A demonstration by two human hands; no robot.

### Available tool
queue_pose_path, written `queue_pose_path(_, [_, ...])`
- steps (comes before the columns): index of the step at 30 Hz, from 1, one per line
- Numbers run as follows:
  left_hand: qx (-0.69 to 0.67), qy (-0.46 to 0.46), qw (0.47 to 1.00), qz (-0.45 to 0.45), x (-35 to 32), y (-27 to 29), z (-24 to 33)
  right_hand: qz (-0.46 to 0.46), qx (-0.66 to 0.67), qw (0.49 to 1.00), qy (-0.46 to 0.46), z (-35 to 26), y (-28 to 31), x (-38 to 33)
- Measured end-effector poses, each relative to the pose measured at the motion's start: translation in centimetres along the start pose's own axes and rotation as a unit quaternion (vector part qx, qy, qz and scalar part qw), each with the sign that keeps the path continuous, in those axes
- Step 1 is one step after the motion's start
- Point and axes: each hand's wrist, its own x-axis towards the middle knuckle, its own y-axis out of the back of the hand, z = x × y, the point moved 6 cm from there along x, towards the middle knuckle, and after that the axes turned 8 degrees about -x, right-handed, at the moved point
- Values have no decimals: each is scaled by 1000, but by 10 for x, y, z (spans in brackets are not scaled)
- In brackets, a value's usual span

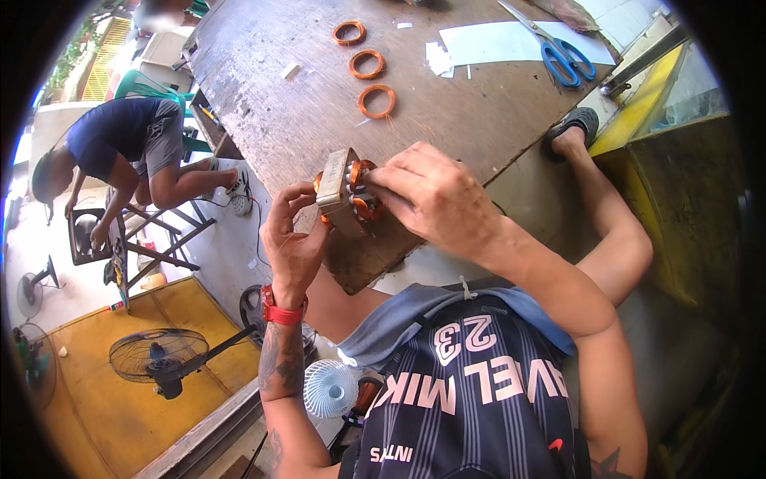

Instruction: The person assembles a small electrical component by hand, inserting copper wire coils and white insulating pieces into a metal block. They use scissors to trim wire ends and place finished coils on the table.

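Observation:
Over the near edge of the wooden table, my left hand [289,239] grips a motor stator [333,182], a squarish block of grey metal laminations tilted on its side. Copper windings [365,209] bulge from its right face. My right hand [439,195] is closed, thumb and fingertips pinched at a winding on that face; the fingertips are partly hidden behind the knuckles. Beyond the stator, three loose copper wire coils lie in a row: a far one [349,33], a middle one [366,64] and a near one [377,101] with loose wire ends.
Blue-handled scissors [566,62] rest at the table's right side by a white paper sheet [499,44] and paper scraps [438,59]. At left, another person [128,140] bends over a dark square frame. A fan [159,355] and a light-blue ribbed part [330,389] are lower down.

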Motion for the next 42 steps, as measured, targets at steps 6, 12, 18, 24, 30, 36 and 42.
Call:
queue_pose_path(6, [-59, 10, 998, -8, 9, -5, 6, -59, -41, 997, -8, -1, -8, 7])
queue_pose_path(12, [129, 6, 991, -42, 9, -1, 26, -50, -59, 996, 47, 2, -13, 14])
queue_pose_path(18, [217, -165, 961, -48, 17, -12, 30, -37, -39, 997, 55, 4, -13, 14])
queue_pose_path(24, [-151, 53, 979, -126, 23, -19, -14, -45, -43, 995, 74, 5, -14, 16])
queue_pose_path(30, [-185, 9, 976, -116, 31, -25, -22, -38, -35, 996, 75, 6, -13, 14])
queue_pose_path(36, [-178, 43, 974, -134, 35, -22, -12, -49, -21, 998, 46, 7, -14, 14])
queue_pose_path(42, [80, -77, 989, -95, 25, -17, 1, -66, 55, 996, -12, 15, -15, 12])
